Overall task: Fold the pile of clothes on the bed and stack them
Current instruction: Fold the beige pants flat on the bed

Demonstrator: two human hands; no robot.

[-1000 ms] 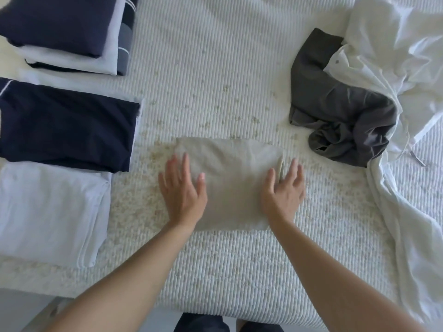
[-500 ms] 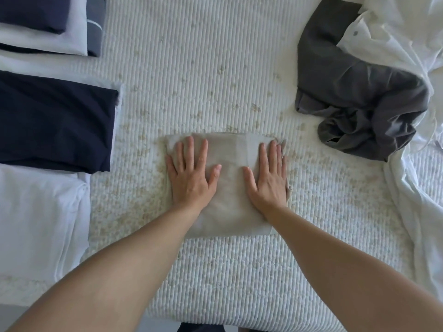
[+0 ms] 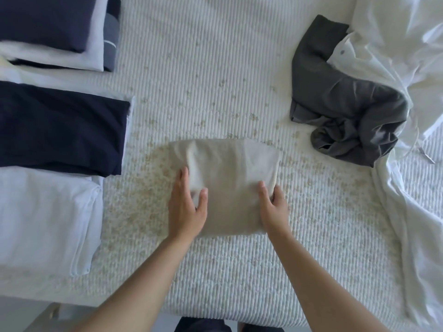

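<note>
A folded beige garment [image 3: 227, 178] lies on the ribbed white mattress [image 3: 215, 68] in front of me. My left hand [image 3: 185, 207] grips its left edge, thumb on top and fingers tucked under the cloth. My right hand [image 3: 273, 204] grips the right edge the same way, fingers curled round the side. The left side of the garment is lifted a little. A crumpled dark grey garment [image 3: 345, 97] and rumpled white clothes [image 3: 407, 68] lie unfolded at the right.
Folded items lie along the left: a white one [image 3: 45, 216] nearest, a navy one [image 3: 60, 125] behind it, and a stack of navy, white and grey pieces [image 3: 55, 29] at the far left corner. The mattress edge runs along the bottom.
Both hands lay flat on top of the beige garment before; now they have slid outward to its left and right edges and taken hold of them.
</note>
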